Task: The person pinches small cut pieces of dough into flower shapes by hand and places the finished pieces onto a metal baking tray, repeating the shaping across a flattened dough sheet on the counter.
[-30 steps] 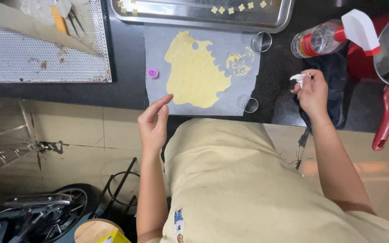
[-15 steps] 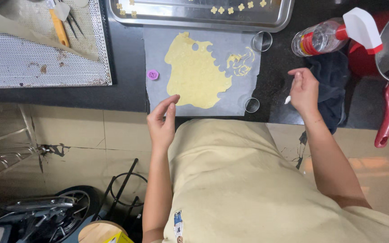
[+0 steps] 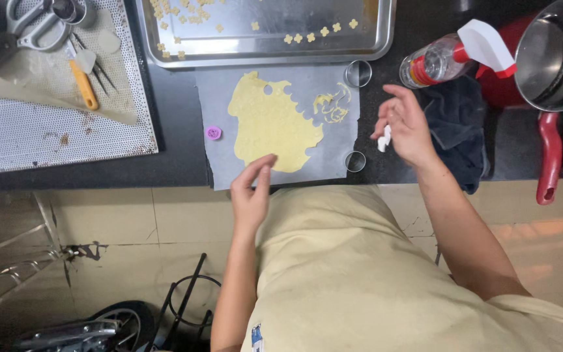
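While left hand (image 3: 250, 192) hovers open, fingertips at near edge of rolled yellow dough sheet (image 3: 270, 124) on grey parchment (image 3: 226, 166), black counter. Right hand (image 3: 404, 125) loosely curled, pinching small white cutter (image 3: 384, 139) beside parchment's right edge. Purple cutter (image 3: 213, 132) left of dough. Two metal ring cutters (image 3: 358, 73) at parchment's right corners. Steel tray (image 3: 373, 45) of small cut shapes beyond. Spray bottle (image 3: 454, 58) farther right.

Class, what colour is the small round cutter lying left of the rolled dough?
Purple; the small round cutter shows clearly in the head view.
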`<action>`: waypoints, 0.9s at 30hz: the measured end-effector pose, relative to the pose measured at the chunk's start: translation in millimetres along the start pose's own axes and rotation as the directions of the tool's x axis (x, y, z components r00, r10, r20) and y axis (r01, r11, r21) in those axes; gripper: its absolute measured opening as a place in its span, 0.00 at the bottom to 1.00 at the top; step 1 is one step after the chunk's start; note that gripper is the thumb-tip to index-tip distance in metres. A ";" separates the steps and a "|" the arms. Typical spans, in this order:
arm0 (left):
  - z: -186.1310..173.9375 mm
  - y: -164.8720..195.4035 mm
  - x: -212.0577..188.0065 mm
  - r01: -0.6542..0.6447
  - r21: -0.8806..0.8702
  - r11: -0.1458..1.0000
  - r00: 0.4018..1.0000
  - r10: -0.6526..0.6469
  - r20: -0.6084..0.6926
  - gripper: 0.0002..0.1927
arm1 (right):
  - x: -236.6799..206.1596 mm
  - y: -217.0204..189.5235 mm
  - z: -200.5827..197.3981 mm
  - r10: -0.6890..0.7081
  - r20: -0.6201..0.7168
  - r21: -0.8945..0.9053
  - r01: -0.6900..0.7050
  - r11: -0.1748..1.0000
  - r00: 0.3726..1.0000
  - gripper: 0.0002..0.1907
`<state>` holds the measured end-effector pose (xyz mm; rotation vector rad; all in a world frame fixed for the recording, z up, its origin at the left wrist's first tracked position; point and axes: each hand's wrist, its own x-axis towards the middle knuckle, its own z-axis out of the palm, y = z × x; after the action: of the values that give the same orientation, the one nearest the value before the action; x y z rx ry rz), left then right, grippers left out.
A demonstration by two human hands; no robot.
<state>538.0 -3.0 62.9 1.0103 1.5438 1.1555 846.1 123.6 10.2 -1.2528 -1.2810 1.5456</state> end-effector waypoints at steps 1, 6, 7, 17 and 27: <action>13.7 5.8 1.1 0.000 -0.046 0.999 0.998 0.002 0.058 0.14 | 0.5 -13.7 12.2 0.044 -0.010 0.060 -0.043 0.997 0.999 0.25; 89.5 38.0 7.5 -0.296 -0.113 0.949 0.945 0.308 0.112 0.18 | -16.7 -69.3 89.9 -0.308 0.096 0.164 0.290 0.943 0.946 0.22; 96.5 44.7 8.7 -0.365 -0.062 0.929 0.928 0.369 0.062 0.16 | -20.4 -79.7 99.1 -0.371 0.084 0.127 0.359 0.925 0.925 0.22; 76.5 89.1 18.2 -0.513 -0.020 0.858 0.858 0.514 0.005 0.11 | -3.0 -139.4 132.3 -0.289 0.102 0.421 0.222 0.880 0.952 0.39; -22.6 52.9 4.6 -0.557 0.177 0.812 0.830 0.553 0.072 0.11 | 57.5 -119.8 196.3 0.174 0.389 0.797 -0.425 0.429 0.905 0.23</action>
<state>519.3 8.2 116.4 1.6786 1.3988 1.3987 637.9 157.3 118.3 -0.5936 -0.1873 2.2519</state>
